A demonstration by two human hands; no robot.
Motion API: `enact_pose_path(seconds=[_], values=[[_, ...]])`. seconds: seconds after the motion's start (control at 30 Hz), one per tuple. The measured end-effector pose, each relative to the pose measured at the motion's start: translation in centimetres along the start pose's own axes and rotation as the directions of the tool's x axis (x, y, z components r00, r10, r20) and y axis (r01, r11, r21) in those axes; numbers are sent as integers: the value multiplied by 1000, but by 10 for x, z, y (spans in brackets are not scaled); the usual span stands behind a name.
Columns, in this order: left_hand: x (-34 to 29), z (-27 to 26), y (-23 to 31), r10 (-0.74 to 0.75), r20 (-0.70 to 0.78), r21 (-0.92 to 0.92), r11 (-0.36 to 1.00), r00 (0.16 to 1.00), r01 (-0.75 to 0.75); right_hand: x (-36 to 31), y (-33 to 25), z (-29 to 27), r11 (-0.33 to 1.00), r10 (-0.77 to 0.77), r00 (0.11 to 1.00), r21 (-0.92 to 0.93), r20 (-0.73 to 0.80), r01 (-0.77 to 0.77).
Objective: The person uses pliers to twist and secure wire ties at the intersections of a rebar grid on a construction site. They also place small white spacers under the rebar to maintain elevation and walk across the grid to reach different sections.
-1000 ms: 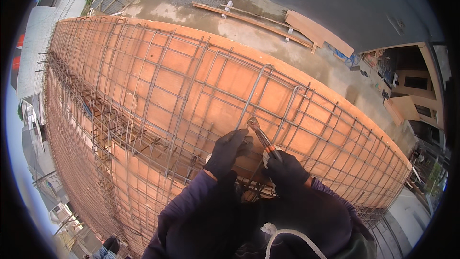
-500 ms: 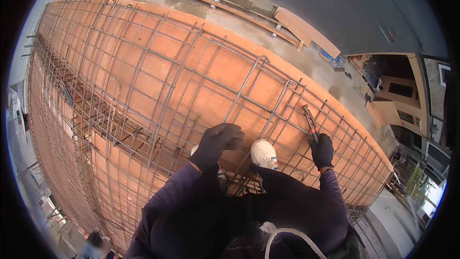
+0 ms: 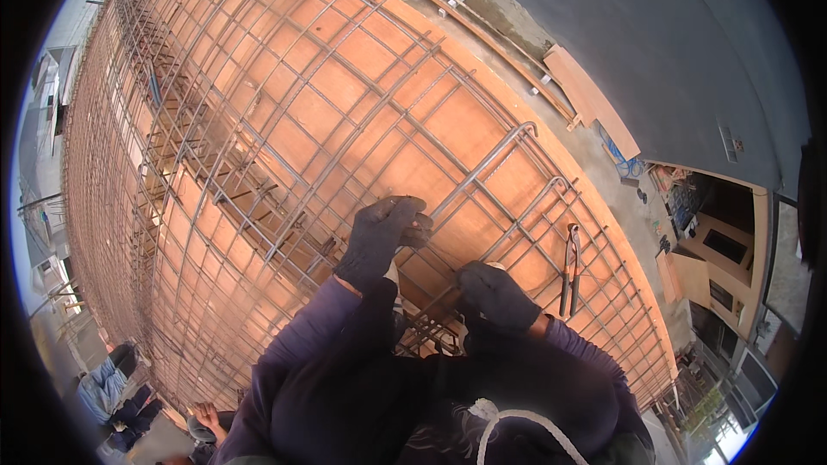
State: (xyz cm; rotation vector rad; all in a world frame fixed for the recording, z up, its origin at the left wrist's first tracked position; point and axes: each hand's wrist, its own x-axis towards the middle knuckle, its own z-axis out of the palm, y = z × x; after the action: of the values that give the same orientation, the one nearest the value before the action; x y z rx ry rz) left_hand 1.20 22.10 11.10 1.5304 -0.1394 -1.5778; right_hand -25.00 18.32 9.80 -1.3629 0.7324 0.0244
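Observation:
My left hand (image 3: 383, 239), in a dark glove, is closed with its fingertips curled beside the lower end of a hooked steel bar (image 3: 482, 168). Whatever lies between those fingers is hidden. Just right of it, my right hand (image 3: 500, 294), gloved too, is closed low over the bars in front of my shoe; I cannot make out what it holds. A pair of end-cutting pliers (image 3: 569, 280) with dark handles rests on the rebar mesh (image 3: 362, 86), to the right of my right hand and apart from it.
Orange-brown formwork panels (image 3: 448, 95) lie under the mesh. A slot with dense bars (image 3: 233, 198) runs along the left. Lumber (image 3: 482, 39) and a plywood sheet (image 3: 590, 103) lie beyond the far edge. Another person's hand (image 3: 205, 415) shows at lower left, near a person in blue (image 3: 105, 387).
My right hand has let go of the pliers, leaving them on the mesh, and has moved left toward my left hand. The view has turned; another person has come into view at lower left.

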Motion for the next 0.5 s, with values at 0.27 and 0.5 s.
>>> enact_pose_path(seconds=[0.27,0.5], values=[[-64,-31,-28,-176,-85,-124,979,981,165,8,29,-12,748,-152,975,-626,163,221],[-108,-48,-80,-237,-165,52,967,957,249,16,18,-24,694,-144,883,-590,448,412]])
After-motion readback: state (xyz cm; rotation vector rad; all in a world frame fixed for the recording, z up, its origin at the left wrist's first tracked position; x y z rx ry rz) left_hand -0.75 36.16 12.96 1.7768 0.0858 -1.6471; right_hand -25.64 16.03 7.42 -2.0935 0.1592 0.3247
